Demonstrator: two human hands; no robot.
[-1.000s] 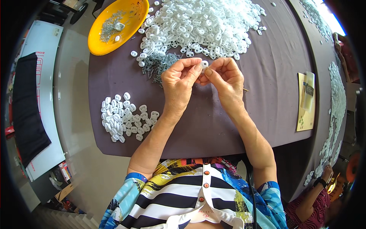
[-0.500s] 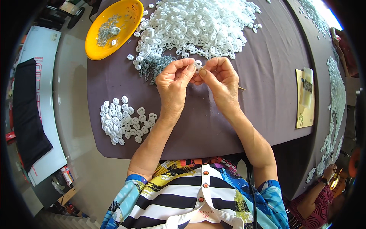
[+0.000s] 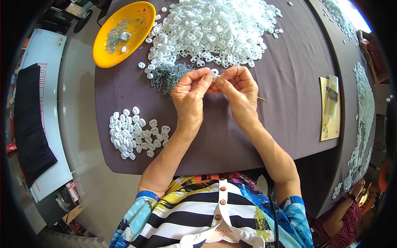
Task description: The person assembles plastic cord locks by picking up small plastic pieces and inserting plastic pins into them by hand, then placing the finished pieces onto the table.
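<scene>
While left hand (image 3: 189,96) still pinches white piece (image 3: 213,72), right hand (image 3: 242,94) does too; tilt perhaps changed.

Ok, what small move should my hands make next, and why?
Perhaps a gentle press with the right hand while the left hand steadies the white piece: both hands meet at it, and the right thumb sits by its lower edge.
</scene>
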